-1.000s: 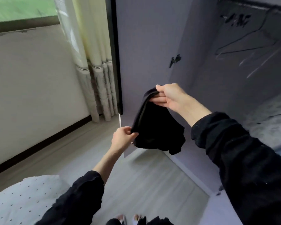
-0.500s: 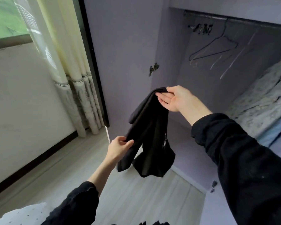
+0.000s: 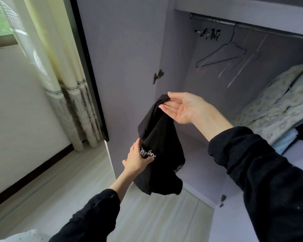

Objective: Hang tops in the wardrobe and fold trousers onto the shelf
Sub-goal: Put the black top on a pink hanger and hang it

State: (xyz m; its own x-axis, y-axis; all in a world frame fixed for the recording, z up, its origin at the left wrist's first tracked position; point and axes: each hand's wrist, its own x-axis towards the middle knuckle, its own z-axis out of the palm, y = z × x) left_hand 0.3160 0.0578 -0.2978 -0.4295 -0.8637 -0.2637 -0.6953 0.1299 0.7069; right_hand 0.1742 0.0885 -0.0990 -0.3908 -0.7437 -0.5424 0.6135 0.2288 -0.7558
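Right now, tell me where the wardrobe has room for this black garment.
Free: the rail left of the dark hanger; the bare wardrobe floor beside the folded pile. Crowded: the right, where that pile sits.

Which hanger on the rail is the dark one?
The leftmost wire hanger, hooked on the rail just right of the black clips. Its outline is dark and complete; the hangers to its right are pale and faint.
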